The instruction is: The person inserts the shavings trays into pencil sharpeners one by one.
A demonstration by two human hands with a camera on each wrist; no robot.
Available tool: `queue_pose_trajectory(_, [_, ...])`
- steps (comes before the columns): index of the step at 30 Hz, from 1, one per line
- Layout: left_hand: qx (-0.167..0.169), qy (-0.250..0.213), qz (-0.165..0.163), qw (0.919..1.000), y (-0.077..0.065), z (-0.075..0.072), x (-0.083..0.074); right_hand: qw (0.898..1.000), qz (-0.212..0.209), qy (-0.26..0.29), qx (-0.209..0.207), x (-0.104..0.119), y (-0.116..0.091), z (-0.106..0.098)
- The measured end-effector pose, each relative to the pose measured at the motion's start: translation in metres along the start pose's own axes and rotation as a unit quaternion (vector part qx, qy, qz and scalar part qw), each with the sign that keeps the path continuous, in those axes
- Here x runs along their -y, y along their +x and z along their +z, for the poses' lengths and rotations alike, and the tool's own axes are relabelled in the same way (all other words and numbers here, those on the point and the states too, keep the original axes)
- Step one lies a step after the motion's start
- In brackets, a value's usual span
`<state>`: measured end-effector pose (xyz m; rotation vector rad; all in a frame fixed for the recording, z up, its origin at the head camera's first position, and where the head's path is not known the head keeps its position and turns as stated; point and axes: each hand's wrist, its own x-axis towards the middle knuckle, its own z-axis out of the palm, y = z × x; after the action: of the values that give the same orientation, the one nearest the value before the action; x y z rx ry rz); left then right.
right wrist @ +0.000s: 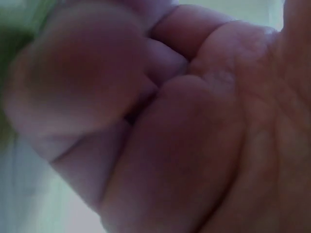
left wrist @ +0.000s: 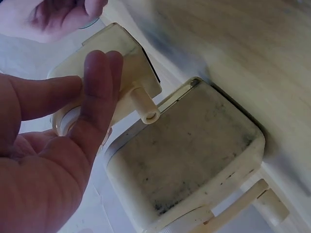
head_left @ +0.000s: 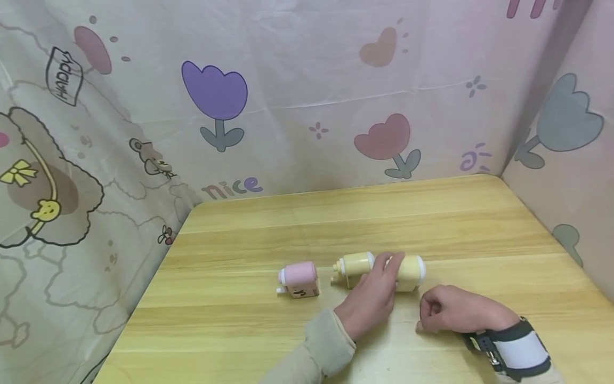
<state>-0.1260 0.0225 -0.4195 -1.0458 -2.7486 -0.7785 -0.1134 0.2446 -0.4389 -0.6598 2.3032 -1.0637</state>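
Two pale yellow hand-crank pencil sharpeners stand in a row on the table. My left hand (head_left: 371, 298) holds the right-hand yellow sharpener (head_left: 410, 273) by its left end. In the left wrist view, thumb and fingers lie on either side of this sharpener (left wrist: 116, 46), near its crank. The left-hand yellow sharpener (head_left: 357, 264) stands close beside my fingers; its smudged side (left wrist: 189, 145) and crank show in the left wrist view. My right hand (head_left: 460, 309) is at the table to the right, its fingers loosely curled, with nothing visible in it.
A pink pencil sharpener (head_left: 300, 279) with a white crank stands left of the yellow ones. The wooden table (head_left: 230, 330) meets a patterned cloth (head_left: 297, 64) at its back and sides.
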Motion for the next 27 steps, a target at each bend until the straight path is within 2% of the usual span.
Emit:
queue_pose_trajectory(12, [0.021, 0.004, -0.012, 0.9997, 0.013, 0.008, -0.001, 1.000, -0.004, -0.011, 0.011, 0.001, 0.000, 0.002])
queue_pose_trajectory(27, [0.033, 0.013, -0.016, 0.9993, 0.018, 0.013, 0.002, 1.000, -0.002, -0.018, 0.008, 0.003, 0.000, 0.002])
